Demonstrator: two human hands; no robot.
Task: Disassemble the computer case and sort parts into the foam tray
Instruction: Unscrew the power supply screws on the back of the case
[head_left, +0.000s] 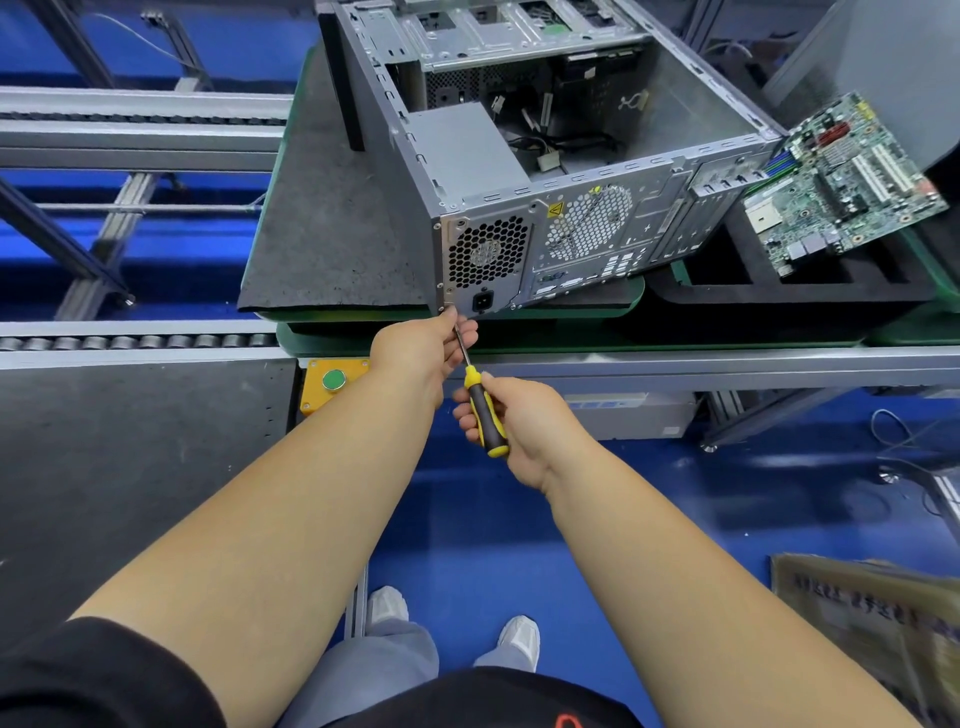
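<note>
From the head view, your right hand (519, 421) grips the screwdriver (480, 395) handle while your left hand (423, 345) pinches its shaft at the computer case (571, 182) corner. The motherboard (841, 182) already rests over the foam tray (779, 291); the power supply (485, 254) remains inside

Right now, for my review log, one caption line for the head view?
Right hand drives a yellow-black screwdriver at the computer case's rear corner; left hand steadies its shaft.

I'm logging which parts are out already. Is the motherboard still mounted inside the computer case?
No. The motherboard lies outside the computer case, resting tilted on the black foam tray to its right.
</note>
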